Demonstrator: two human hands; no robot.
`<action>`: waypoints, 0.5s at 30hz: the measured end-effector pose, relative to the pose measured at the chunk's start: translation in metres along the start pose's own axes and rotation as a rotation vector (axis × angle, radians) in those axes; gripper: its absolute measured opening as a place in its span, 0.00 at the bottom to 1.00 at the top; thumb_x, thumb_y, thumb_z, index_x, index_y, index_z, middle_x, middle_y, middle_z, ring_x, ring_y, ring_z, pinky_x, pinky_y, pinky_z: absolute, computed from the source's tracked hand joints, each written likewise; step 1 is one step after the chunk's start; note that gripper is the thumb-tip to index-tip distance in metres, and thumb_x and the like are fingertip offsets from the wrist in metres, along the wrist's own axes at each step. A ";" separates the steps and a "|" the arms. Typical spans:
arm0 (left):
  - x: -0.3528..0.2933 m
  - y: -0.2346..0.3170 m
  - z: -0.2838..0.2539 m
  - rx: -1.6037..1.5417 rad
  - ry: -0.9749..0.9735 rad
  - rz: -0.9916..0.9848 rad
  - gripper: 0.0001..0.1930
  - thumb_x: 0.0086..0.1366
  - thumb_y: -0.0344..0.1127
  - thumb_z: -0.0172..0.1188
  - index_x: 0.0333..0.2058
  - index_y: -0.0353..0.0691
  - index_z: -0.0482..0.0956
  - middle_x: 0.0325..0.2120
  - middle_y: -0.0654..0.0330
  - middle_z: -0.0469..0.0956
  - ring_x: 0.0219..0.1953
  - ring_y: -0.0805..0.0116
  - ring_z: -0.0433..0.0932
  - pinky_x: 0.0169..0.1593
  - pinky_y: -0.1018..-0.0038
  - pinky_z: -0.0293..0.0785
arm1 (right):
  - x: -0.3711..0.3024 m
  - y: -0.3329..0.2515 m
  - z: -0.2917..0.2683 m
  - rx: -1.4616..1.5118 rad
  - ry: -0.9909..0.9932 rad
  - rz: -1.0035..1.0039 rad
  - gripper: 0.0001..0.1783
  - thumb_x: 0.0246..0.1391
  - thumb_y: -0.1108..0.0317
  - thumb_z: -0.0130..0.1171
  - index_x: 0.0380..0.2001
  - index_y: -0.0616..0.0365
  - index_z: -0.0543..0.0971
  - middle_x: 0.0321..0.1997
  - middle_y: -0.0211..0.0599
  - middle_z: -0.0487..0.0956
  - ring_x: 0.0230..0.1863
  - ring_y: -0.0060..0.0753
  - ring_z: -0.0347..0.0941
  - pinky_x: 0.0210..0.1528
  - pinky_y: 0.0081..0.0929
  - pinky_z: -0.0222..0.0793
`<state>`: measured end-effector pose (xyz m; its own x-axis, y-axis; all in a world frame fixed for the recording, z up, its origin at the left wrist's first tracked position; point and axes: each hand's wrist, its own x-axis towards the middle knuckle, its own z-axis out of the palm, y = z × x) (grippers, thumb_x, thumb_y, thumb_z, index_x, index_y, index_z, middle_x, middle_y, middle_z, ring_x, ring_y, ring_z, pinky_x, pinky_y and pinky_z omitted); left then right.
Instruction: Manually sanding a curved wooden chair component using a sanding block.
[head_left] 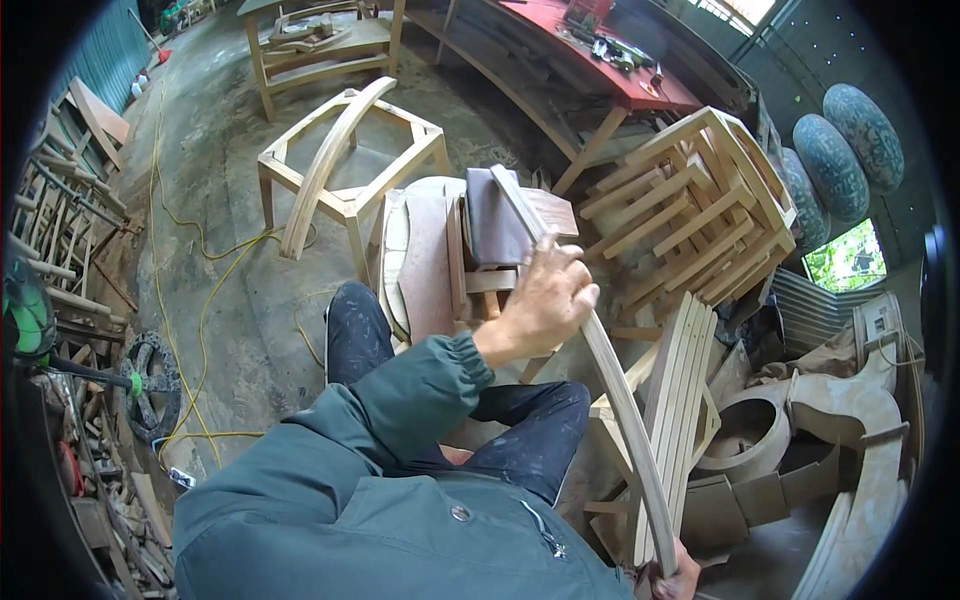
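A long, slightly curved wooden slat [617,383] runs slantwise in front of me, its far tip above a grey padded block [497,222]. Partway along it, my left hand [550,290] grips the slat with bent fingers. Down at the lower edge of the head view, my right hand [678,578] is closed round the slat's near end; part of that hand is cut off. The padded block rests on a wooden work stand [430,258] between my knees. Just right of the slat lies a bundle of similar straight strips [683,385].
Ahead stands a wooden stool frame [395,185] with a curved piece [335,165] across it. Stacked frames [700,205] rise at the right, beside a dusty machine housing [850,405]. A red-topped bench [640,85] holds tools. Yellow cord [203,350] crosses the floor; scrap wood [105,500] piles up left.
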<state>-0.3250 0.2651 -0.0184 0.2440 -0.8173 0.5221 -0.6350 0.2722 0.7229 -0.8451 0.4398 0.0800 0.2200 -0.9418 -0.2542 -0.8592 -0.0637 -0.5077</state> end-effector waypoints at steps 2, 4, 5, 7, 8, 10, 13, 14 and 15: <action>-0.002 0.002 0.016 -0.001 -0.015 0.018 0.17 0.74 0.47 0.52 0.44 0.40 0.82 0.65 0.41 0.67 0.75 0.33 0.50 0.75 0.38 0.43 | 0.004 -0.009 -0.006 0.008 0.043 -0.125 0.27 0.58 0.76 0.63 0.62 0.64 0.79 0.52 0.44 0.86 0.51 0.32 0.80 0.53 0.30 0.76; 0.000 -0.001 0.012 0.019 -0.062 -0.016 0.19 0.75 0.49 0.51 0.47 0.40 0.82 0.67 0.41 0.64 0.76 0.31 0.46 0.75 0.36 0.40 | 0.007 -0.040 0.000 0.088 0.047 -0.109 0.27 0.57 0.78 0.62 0.62 0.65 0.79 0.53 0.43 0.85 0.51 0.33 0.80 0.53 0.32 0.76; 0.001 -0.008 0.015 0.015 -0.054 -0.046 0.20 0.75 0.49 0.51 0.48 0.40 0.81 0.68 0.40 0.63 0.77 0.31 0.45 0.75 0.35 0.39 | 0.013 -0.006 0.007 0.031 0.088 -0.071 0.28 0.56 0.79 0.60 0.62 0.65 0.79 0.53 0.44 0.85 0.51 0.35 0.80 0.54 0.32 0.76; -0.002 -0.019 0.011 0.007 -0.080 -0.129 0.21 0.76 0.51 0.50 0.49 0.40 0.81 0.70 0.40 0.62 0.77 0.32 0.44 0.75 0.32 0.40 | 0.037 -0.045 0.018 -0.150 0.086 -0.251 0.34 0.50 0.81 0.60 0.64 0.58 0.78 0.51 0.51 0.85 0.51 0.45 0.82 0.53 0.36 0.77; -0.004 -0.021 0.007 0.041 -0.156 -0.170 0.22 0.76 0.52 0.50 0.51 0.41 0.81 0.70 0.40 0.61 0.78 0.34 0.44 0.75 0.32 0.40 | 0.057 -0.044 0.025 -0.208 0.029 -0.274 0.36 0.49 0.81 0.61 0.65 0.56 0.78 0.50 0.54 0.84 0.52 0.51 0.83 0.53 0.38 0.77; -0.011 -0.036 0.008 0.115 -0.179 -0.159 0.24 0.76 0.54 0.50 0.56 0.41 0.78 0.71 0.40 0.58 0.78 0.35 0.44 0.75 0.31 0.39 | 0.094 -0.066 0.042 -0.386 0.147 -0.475 0.39 0.41 0.77 0.61 0.63 0.54 0.77 0.35 0.45 0.82 0.34 0.50 0.82 0.38 0.38 0.78; -0.008 -0.051 0.009 0.102 -0.090 -0.155 0.26 0.76 0.54 0.50 0.61 0.41 0.75 0.72 0.41 0.56 0.78 0.36 0.43 0.75 0.30 0.38 | 0.132 -0.079 0.064 -0.300 0.219 -0.520 0.36 0.43 0.79 0.59 0.61 0.57 0.79 0.32 0.49 0.79 0.31 0.52 0.80 0.37 0.39 0.77; -0.006 -0.056 0.008 0.098 -0.074 -0.163 0.26 0.76 0.54 0.50 0.61 0.41 0.75 0.72 0.41 0.56 0.78 0.36 0.43 0.75 0.30 0.38 | 0.140 -0.075 0.069 -0.301 0.215 -0.527 0.36 0.43 0.79 0.59 0.61 0.57 0.79 0.32 0.49 0.80 0.32 0.53 0.81 0.37 0.39 0.77; -0.003 -0.060 0.008 0.116 -0.079 -0.156 0.26 0.76 0.54 0.51 0.62 0.41 0.74 0.72 0.41 0.56 0.78 0.36 0.43 0.74 0.30 0.38 | 0.143 -0.081 0.072 -0.343 0.182 -0.469 0.36 0.44 0.79 0.59 0.61 0.57 0.79 0.34 0.50 0.81 0.33 0.53 0.82 0.39 0.39 0.78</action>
<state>-0.2933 0.2475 -0.0667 0.2902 -0.8835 0.3677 -0.6756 0.0830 0.7326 -0.7107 0.3341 0.0257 0.5544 -0.8271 0.0923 -0.7966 -0.5594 -0.2292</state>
